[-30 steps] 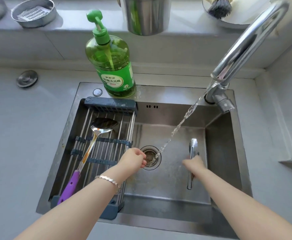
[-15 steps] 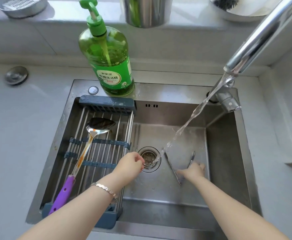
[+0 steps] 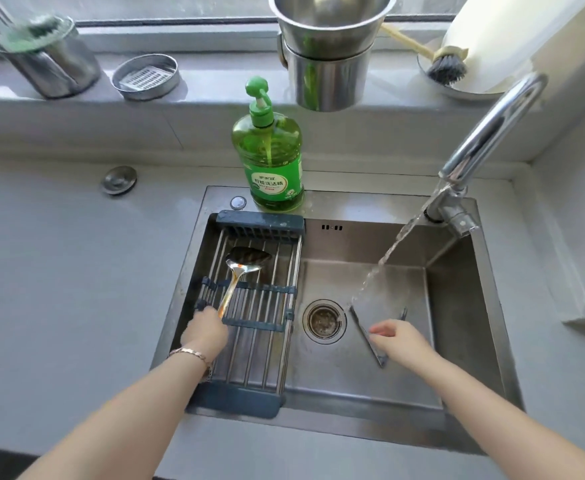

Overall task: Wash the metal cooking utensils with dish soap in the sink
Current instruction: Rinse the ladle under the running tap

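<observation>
Hands apart: the left hand (image 3: 205, 332) grips the ladle (image 3: 246, 259) lying on the drying rack (image 3: 260, 220) across the sink (image 3: 457, 306), while the right hand (image 3: 400, 339), fingers loosely bent, sits over the spread tongs (image 3: 361, 323) on the sink floor, though I cannot tell whether it holds them.

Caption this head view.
Left hand grips a steel ladle on the blue-framed sink rack; right hand touches open metal tongs under running water.

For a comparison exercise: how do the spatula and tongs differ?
The spatula lies on the rack, away from the stream; the tongs sit in the sink, one tip under it. The spatula has one shaft and a broad head; the tongs spread two arms in a V. Both are shiny metal.
</observation>
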Motion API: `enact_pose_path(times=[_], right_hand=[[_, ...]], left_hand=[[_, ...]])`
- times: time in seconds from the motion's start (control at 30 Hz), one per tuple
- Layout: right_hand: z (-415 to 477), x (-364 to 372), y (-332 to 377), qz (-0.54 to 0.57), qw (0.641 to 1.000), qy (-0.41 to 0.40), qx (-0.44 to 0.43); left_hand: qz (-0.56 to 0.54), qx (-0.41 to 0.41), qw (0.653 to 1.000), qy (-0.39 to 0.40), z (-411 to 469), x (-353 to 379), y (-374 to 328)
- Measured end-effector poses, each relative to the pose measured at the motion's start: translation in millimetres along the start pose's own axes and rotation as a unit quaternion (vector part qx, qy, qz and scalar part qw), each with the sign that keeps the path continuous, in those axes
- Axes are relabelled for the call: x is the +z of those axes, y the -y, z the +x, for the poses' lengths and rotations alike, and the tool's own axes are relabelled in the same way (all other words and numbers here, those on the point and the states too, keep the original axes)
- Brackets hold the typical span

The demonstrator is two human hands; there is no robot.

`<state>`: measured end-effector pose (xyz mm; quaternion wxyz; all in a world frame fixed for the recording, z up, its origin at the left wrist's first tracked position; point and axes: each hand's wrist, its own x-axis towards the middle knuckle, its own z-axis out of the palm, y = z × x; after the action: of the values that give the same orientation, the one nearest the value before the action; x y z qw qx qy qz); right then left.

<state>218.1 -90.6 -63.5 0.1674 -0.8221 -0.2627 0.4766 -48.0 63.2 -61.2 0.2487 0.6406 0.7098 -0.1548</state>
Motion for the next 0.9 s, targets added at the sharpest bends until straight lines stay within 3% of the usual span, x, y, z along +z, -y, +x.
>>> enact_pose_path(times=[0.1,0.2,0.33,0.43,0.5,0.63,0.7,0.83,0.9], right_hand=[[-10.1,-3.9,2.8,0.008,1.000,0.009,-0.009],[-17.4,-9.4,3.5,0.014,1.000,-0.002,-0.020],[-31.2,-18.2,10.6,0.014,0.997,-0.045,-0.066],[-46.2,-23.3,23.6,0.007,0.971,-0.156,-0.182],[-55.2,-27.1,35.9,-0.011,0.944,-0.187,-0.272],[-61.6,-20.3,52.6,-0.189,0.899,-0.086,-0.386],[-50.6,-21.2,51.3,-0.255,0.889,-0.068,-0.374],[-33.0,-43.7,49.6,-0.181,0.944,-0.089,-0.260],[-37.1,-40.3,45.4,-0.225,0.924,-0.077,-0.298]], left_hand=[[-0.087,-0.018,0.996,0.021,-1.7,1.3,5.3],[-0.117,0.005,0.992,-0.052,-14.0,-5.0,3.1],[-0.102,0.098,0.983,-0.117,-40.9,-25.7,2.4],[-0.049,0.171,0.977,-0.120,-61.5,-40.6,-7.7],[-0.023,0.216,0.970,-0.111,-74.0,-43.8,-18.7],[-0.016,0.272,0.959,-0.074,-94.4,-37.0,-41.1],[-0.011,0.287,0.955,-0.078,-100.9,-35.5,-50.4],[0.029,0.310,0.945,-0.099,-106.7,-35.5,-61.3],[0.039,0.315,0.943,-0.100,-107.7,-34.9,-63.7]])
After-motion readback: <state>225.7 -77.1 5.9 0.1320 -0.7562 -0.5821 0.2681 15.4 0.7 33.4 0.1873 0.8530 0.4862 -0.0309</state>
